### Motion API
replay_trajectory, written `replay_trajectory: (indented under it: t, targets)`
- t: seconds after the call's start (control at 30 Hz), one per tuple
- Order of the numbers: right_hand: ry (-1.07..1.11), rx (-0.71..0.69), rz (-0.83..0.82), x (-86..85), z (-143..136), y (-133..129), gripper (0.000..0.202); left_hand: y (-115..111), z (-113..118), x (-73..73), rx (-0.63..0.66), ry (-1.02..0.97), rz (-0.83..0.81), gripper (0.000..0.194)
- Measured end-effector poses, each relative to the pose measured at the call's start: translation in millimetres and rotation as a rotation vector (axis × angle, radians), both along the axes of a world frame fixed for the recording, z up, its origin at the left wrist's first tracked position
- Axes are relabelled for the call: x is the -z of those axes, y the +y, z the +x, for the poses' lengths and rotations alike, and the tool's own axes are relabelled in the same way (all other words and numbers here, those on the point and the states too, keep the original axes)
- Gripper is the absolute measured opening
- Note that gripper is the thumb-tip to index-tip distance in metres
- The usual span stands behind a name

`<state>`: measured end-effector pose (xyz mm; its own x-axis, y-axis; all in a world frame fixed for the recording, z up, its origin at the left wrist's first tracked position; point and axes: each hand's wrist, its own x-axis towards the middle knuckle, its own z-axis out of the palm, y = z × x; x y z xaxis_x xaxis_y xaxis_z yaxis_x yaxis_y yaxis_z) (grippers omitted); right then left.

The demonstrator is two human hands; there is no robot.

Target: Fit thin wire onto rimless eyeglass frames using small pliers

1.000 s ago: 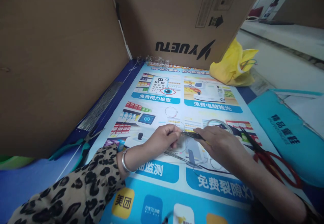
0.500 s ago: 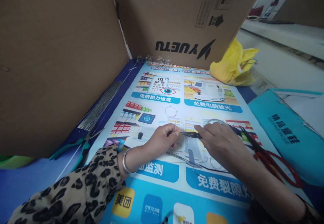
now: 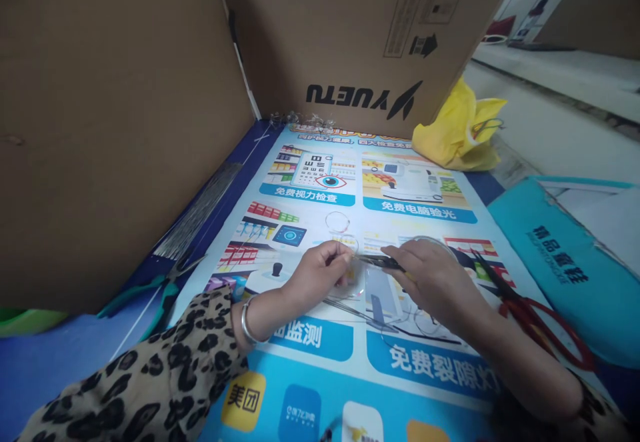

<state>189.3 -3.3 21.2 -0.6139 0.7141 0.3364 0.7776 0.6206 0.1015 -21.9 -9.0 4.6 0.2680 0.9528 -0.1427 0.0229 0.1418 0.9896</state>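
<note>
L hand (image 3: 324, 270) pinching wire (image 3: 357, 246), R hand (image 3: 434, 275) w/ pliers (image 3: 381, 262) — red scissors (image 3: 520, 310) nr.

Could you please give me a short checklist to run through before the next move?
1. Left hand pinching the thin wire: ok.
2. Right hand gripping the dark tool: ok.
3. Tool's tip closed on the wire: cannot tell, too small.
4. Area below the hands free of loose strands: not ok, several lie there.
5. Red-handled scissors set down: ok, beside the right forearm.
</note>
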Motion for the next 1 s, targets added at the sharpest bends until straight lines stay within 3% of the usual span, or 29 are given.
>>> replay_trajectory:
  t: [0.17,0.5,0.73,1.0]
  targets:
    - [0.028,0.026,0.022,2.4,0.6,1.6,0.026,3.2,-0.3,2.2,-0.095,0.006,0.018,0.019]
    - [0.068,0.020,0.047,1.0,-1.6,-2.2,0.025,1.2,1.2,4.6,-0.113,0.096,0.104,0.016]
    - [0.046,0.037,0.098,-0.6,-2.1,-3.6,0.024,-0.4,0.9,8.5,-0.029,0.167,0.164,0.014]
    - [0.033,0.042,0.108,0.0,-3.4,-6.6,0.024,-1.7,1.5,5.4,0.063,0.026,-0.007,0.017]
